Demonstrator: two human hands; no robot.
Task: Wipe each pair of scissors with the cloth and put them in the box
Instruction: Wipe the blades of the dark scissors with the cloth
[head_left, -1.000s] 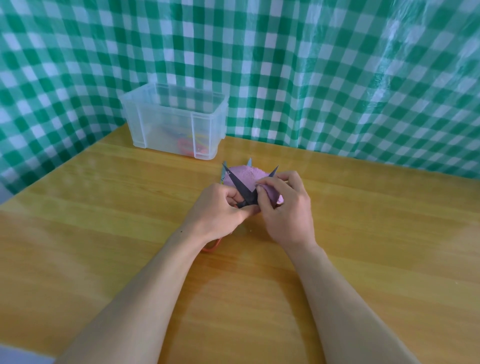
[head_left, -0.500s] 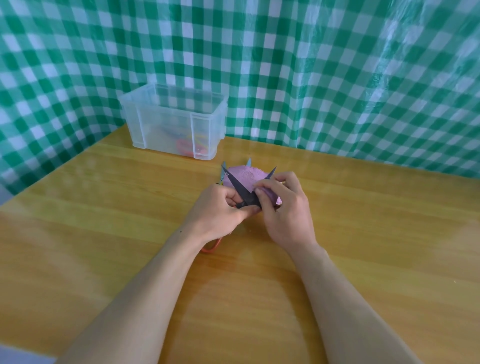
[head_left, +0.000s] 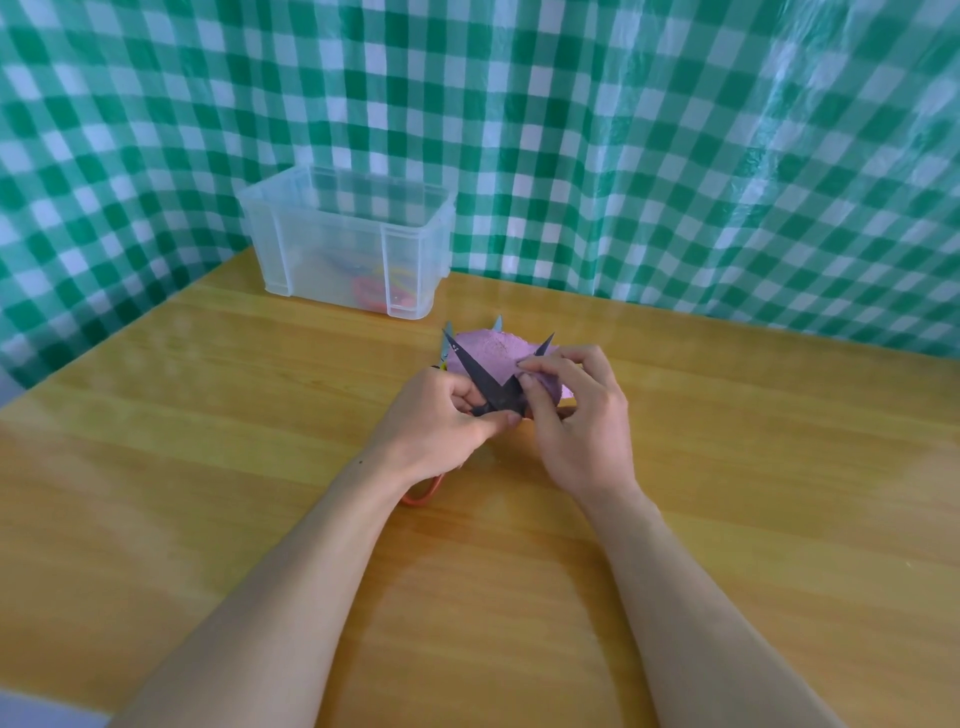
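My left hand (head_left: 441, 421) grips a pair of dark-bladed scissors (head_left: 480, 376) by the handles, their blades spread in a V. An orange handle loop (head_left: 423, 491) shows below that hand. My right hand (head_left: 576, 415) pinches the purple cloth (head_left: 493, 351) around the right blade, whose tip pokes out past the fingers. The cloth lies on the wooden table (head_left: 208, 467) behind the scissors. Grey blade tips (head_left: 445, 343) of other scissors stick out from under it. The clear plastic box (head_left: 345, 241) stands at the back left with red and yellow scissor handles inside.
A green-and-white checked sheet (head_left: 675, 156) hangs close behind and to the left of the table. Bare wooden tabletop stretches to the right and towards me.
My right hand's fingers have shifted slightly along the right blade with the cloth. The left hand and scissors have stayed almost in place.
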